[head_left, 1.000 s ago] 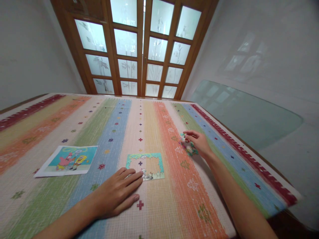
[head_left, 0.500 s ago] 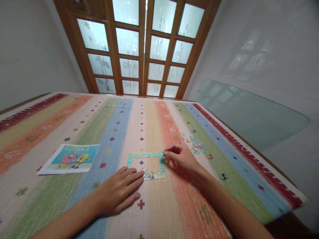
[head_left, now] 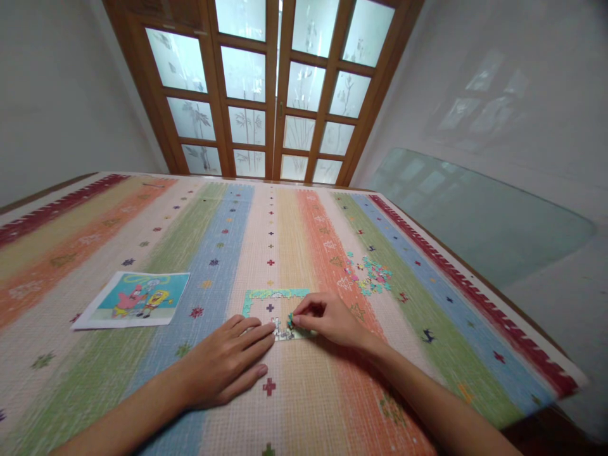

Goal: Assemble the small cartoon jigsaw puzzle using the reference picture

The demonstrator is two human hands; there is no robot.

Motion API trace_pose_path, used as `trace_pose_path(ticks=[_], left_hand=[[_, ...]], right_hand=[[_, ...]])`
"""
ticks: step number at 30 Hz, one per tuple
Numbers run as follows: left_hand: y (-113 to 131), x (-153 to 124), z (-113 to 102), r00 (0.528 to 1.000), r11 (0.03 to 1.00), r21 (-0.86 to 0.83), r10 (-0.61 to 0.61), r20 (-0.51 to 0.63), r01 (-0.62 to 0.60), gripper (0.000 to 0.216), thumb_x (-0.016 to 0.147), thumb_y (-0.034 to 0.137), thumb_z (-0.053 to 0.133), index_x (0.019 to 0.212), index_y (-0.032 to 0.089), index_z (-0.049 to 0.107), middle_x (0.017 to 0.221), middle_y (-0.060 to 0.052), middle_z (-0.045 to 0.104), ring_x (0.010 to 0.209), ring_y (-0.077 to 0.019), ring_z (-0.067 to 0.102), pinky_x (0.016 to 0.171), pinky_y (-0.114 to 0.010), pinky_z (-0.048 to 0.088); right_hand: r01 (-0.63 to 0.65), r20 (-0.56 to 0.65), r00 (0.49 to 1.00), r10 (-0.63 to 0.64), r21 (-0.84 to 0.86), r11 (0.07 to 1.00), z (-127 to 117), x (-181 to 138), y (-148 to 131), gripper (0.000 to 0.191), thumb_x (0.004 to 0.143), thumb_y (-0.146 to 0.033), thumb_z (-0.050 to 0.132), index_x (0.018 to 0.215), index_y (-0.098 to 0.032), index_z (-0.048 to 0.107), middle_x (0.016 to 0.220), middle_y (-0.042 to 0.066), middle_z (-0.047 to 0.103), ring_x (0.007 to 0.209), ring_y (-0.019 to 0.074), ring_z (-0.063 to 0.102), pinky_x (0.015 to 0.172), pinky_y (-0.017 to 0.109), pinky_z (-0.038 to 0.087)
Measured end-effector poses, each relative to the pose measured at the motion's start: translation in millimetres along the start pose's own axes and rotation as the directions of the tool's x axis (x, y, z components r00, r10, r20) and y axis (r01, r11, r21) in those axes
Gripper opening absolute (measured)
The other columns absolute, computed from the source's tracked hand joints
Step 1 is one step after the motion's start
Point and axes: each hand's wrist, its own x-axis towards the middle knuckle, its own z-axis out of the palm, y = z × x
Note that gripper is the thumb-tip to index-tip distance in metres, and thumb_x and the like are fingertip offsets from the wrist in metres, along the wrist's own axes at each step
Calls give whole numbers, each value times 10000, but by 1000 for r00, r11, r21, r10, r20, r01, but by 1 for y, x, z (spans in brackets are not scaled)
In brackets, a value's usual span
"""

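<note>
A partly built jigsaw frame (head_left: pixel 273 295) lies on the striped tablecloth (head_left: pixel 304 392) in front of me. My left hand (head_left: pixel 225 364) rests flat on the cloth with fingers stretched, fingertips touching the frame's lower left edge. My right hand (head_left: pixel 327 318) is pinched on a small teal puzzle piece (head_left: pixel 290 320) at the frame's lower inner edge, and it covers the frame's right side. A heap of loose puzzle pieces (head_left: pixel 373 277) lies to the right of the frame.
A printed cartoon reference picture (head_left: pixel 135 299) lies to the left on the cloth. Wooden glazed doors (head_left: pixel 275 88) stand behind the table. A glass sheet (head_left: pixel 470 209) leans against the wall at right. The table's right edge (head_left: pixel 479 297) runs close by.
My right hand left the heap of loose pieces, carried a piece leftward to the frame's top right corner, then down to its lower inner edge. My left hand stayed put.
</note>
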Motion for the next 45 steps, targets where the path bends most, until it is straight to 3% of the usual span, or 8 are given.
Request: trace_pose_path(ticks=[11, 16, 23, 28, 34, 45], left_hand=[[0, 0, 0, 1000, 1000, -29, -7, -3, 7, 337, 1060, 266, 425, 1317, 133, 598, 1321, -141, 673, 1132, -294, 610, 944, -457, 508], [0, 0, 1, 1000, 999, -33, -10, 1, 10, 339, 1059, 269, 433, 1324, 137, 598, 1322, -142, 671, 1139, -294, 607, 949, -456, 507], [0, 1, -1, 1000, 1000, -18, 3, 1, -3, 341, 1066, 267, 412, 1309, 116, 598, 1302, -146, 682, 1115, -296, 621, 925, -460, 516], [1, 1, -1, 1000, 1000, -11, 1, 17, -1, 349, 1070, 271, 413, 1325, 114, 592, 1318, -148, 675, 1124, -302, 623, 940, -466, 509], [1, 0, 0, 1000, 1000, -16, 2, 6, -2, 356, 1071, 271, 407, 1334, 112, 588, 1312, -151, 676, 1119, -299, 619, 934, -465, 508], [1, 0, 0, 1000, 999, -36, -12, 9, 13, 349, 1065, 269, 422, 1335, 123, 588, 1316, -146, 674, 1133, -292, 616, 947, -453, 511]], right_hand=[[101, -25, 994, -104, -100, 990, 15, 1, -2, 67, 819, -203, 733, 812, -165, 788, 678, 4, 688, 606, 113, 518, 599, 256, 397], [147, -47, 986, -162, -228, 963, 19, 2, -1, 43, 823, -154, 740, 821, -171, 779, 687, -5, 696, 617, 118, 544, 621, 260, 413], [390, -52, 876, -480, -509, 767, 19, 0, 2, 81, 849, -129, 709, 791, -182, 729, 809, 35, 726, 796, 178, 599, 749, 314, 446], [560, 92, 784, -614, -532, 635, 13, -3, 3, 119, 936, -190, 642, 910, -189, 758, 952, 48, 770, 878, 197, 615, 843, 366, 458], [631, 225, 731, -645, -581, 513, 9, -8, 2, 180, 995, -260, 599, 1058, -197, 755, 1039, 47, 777, 942, 206, 622, 885, 387, 437], [596, 306, 775, -553, -645, 478, 10, -10, 2, 198, 1001, -299, 582, 1087, -216, 739, 1079, 53, 759, 976, 220, 607, 909, 405, 405]])
